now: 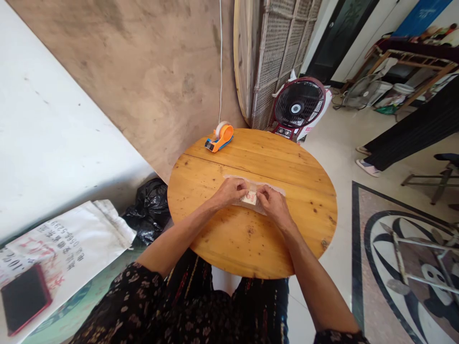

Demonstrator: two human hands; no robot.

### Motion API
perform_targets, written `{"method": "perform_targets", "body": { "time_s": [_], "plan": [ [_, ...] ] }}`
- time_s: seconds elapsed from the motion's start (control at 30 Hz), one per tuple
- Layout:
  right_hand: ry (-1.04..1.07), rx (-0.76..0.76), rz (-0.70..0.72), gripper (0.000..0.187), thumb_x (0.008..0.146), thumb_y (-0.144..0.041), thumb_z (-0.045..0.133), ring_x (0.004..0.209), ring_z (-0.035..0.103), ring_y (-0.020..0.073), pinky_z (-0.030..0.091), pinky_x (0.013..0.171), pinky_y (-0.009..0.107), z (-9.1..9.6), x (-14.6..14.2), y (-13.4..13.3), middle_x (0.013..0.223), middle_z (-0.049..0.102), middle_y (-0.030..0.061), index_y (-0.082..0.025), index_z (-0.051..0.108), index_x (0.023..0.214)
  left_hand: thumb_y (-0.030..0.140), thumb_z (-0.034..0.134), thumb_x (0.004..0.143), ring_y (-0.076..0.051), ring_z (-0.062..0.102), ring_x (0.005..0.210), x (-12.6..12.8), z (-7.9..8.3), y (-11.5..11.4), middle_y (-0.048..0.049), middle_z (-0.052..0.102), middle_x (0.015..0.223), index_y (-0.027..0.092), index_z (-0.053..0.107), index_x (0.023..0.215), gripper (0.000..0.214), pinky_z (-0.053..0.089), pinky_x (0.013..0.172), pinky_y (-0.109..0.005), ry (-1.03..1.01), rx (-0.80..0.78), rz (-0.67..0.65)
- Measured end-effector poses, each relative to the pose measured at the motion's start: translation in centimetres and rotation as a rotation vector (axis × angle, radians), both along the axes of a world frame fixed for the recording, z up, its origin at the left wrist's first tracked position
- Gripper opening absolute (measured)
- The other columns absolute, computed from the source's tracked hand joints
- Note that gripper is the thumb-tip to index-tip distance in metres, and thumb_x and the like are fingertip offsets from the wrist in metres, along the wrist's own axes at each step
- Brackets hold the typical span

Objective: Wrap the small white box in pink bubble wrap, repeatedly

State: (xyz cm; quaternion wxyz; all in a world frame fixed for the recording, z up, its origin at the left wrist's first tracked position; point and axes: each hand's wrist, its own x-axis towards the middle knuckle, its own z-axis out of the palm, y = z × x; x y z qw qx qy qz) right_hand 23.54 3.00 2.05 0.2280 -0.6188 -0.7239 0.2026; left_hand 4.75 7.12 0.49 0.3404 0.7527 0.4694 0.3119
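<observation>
A small cream box [250,197] with red print lies near the middle of the round wooden table [247,253]. Under and around it is a sheet of clear wrap that looks like bubble wrap [277,188]. My left hand [231,191] is closed, its thumb and fingers pinched at the box's left far corner. On the opposite side, my right hand [274,203] pinches at the right far corner. The fingers partly cover the box, and whether some wrap is also between them is hard to make out.
An orange tape dispenser [223,137] stands at the table's far left edge. Behind the table is a fan [299,106]. To the left are a black plastic bag [150,208], a white sack [71,239] and a phone [26,298]. Another person's legs [405,129] are at right.
</observation>
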Motion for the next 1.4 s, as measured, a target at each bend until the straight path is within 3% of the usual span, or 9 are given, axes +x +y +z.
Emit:
{"method": "perform_targets", "body": {
  "time_s": [0.13,0.23,0.43,0.57,0.7,0.9,1.1,1.4],
  "plan": [
    [-0.218,0.149,0.017,0.020,0.089,-0.021,0.046,0.081,0.061,0.0199,0.037,0.067,0.028,0.4,-0.5,-0.7,0.094,0.071,0.0051,-0.022,0.063,0.100,0.018,0.063,0.072,-0.009,0.048,0.060,0.0,-0.1,0.1,0.0029,0.058,0.063,0.013,0.064,0.065,0.008,0.035,0.058,-0.020,-0.023,0.003,-0.013],
    [-0.324,0.356,0.127,0.021,0.088,-0.014,0.046,0.092,0.059,0.0215,0.039,0.077,0.030,0.4,-0.6,-0.9,0.106,0.068,0.0094,-0.019,0.065,0.097,0.020,0.063,0.072,-0.009,0.047,0.060,0.0,-0.1,0.1,0.0033,0.057,0.062,0.014,0.064,0.066,0.009,0.035,0.057,-0.020,-0.034,-0.021,-0.009],
    [-0.381,0.539,0.246,0.017,0.087,-0.014,0.050,0.098,0.055,0.0224,0.038,0.083,0.034,0.3,-0.5,-1.5,0.101,0.067,0.0074,-0.019,0.066,0.090,0.021,0.060,0.071,-0.009,0.043,0.057,0.1,0.7,-0.2,0.0043,0.049,0.057,0.014,0.062,0.061,0.012,0.031,0.055,-0.021,0.017,-0.016,-0.002],
    [-0.428,0.499,0.363,0.019,0.089,-0.027,0.055,0.115,0.051,0.0253,0.037,0.089,0.036,0.3,-0.4,-2.2,0.113,0.066,0.0075,-0.020,0.064,0.105,0.023,0.060,0.069,-0.009,0.041,0.057,0.1,0.9,0.1,0.0043,0.046,0.056,0.014,0.056,0.056,0.017,0.029,0.054,-0.022,0.066,0.008,0.008],
    [-0.494,0.378,0.394,0.030,0.088,-0.026,0.056,0.116,0.051,0.0248,0.041,0.085,0.034,0.5,-0.3,-2.1,0.124,0.061,0.0092,-0.020,0.058,0.118,0.022,0.060,0.067,-0.009,0.041,0.058,0.1,0.8,0.4,0.0041,0.045,0.056,0.015,0.052,0.053,0.018,0.029,0.055,-0.023,0.063,-0.002,0.024],
    [-0.480,0.311,0.398,0.029,0.088,-0.023,0.055,0.114,0.052,0.0255,0.042,0.090,0.037,0.6,-0.3,-1.7,0.123,0.061,0.0111,-0.020,0.059,0.117,0.021,0.058,0.069,-0.009,0.042,0.058,0.3,1.0,0.4,0.0041,0.047,0.058,0.015,0.054,0.057,0.014,0.031,0.055,-0.022,0.050,-0.030,0.030],
    [-0.479,0.259,0.371,0.031,0.089,-0.022,0.053,0.108,0.056,0.0235,0.045,0.080,0.033,0.6,-0.4,-1.9,0.127,0.059,0.0099,-0.022,0.058,0.119,0.020,0.057,0.068,-0.009,0.042,0.057,0.4,1.2,0.4,0.0045,0.045,0.058,0.015,0.052,0.056,0.014,0.030,0.053,-0.022,0.057,-0.066,0.056],
    [-0.445,0.246,0.355,0.031,0.089,-0.021,0.053,0.107,0.059,0.0221,0.046,0.074,0.030,0.4,-0.4,-2.0,0.131,0.058,0.0086,-0.022,0.057,0.119,0.020,0.054,0.072,-0.010,0.050,0.062,0.3,0.8,0.0,0.0028,0.055,0.064,0.014,0.061,0.067,0.011,0.036,0.055,-0.021,0.048,-0.092,0.096]
  ]
}}
